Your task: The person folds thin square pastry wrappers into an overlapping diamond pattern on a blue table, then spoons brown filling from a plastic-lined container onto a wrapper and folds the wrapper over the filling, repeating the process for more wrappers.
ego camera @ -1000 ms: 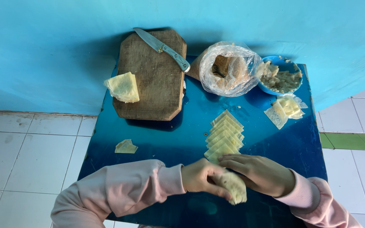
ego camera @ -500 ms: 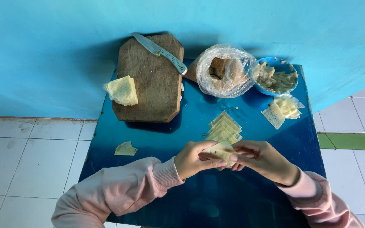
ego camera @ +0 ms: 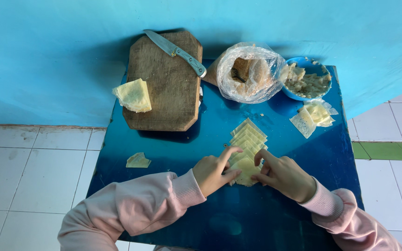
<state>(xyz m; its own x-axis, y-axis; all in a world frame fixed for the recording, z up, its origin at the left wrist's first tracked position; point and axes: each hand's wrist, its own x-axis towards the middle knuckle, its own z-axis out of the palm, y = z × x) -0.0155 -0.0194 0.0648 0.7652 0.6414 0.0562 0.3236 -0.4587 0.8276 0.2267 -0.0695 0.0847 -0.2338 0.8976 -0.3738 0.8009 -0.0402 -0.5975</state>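
Observation:
A row of overlapping pale yellow wrapper squares (ego camera: pixel 248 137) lies in the middle of the blue table (ego camera: pixel 177 148). My left hand (ego camera: pixel 214 170) and my right hand (ego camera: pixel 284 175) meet at the near end of that row, fingers pressing down on the nearest square (ego camera: pixel 246 167), which lies flat on the table. Both arms wear pink sleeves. A blue bowl of chopped filling (ego camera: pixel 306 79) stands at the back right. A clear plastic bag (ego camera: pixel 248 69) with brown lumps sits beside it.
A wooden cutting board (ego camera: pixel 166 83) lies at the back left with a knife (ego camera: pixel 175 50) on its top edge and a stack of wrappers (ego camera: pixel 133 95) on its left edge. Loose wrapper scraps (ego camera: pixel 138 161) and another small wrapper pile (ego camera: pixel 313 115) lie on the table. White floor tiles surround it.
A second ago both hands held a wrapper low near the table's front edge. They lifted it, carried it forward, and now press it flat at the near end of the row.

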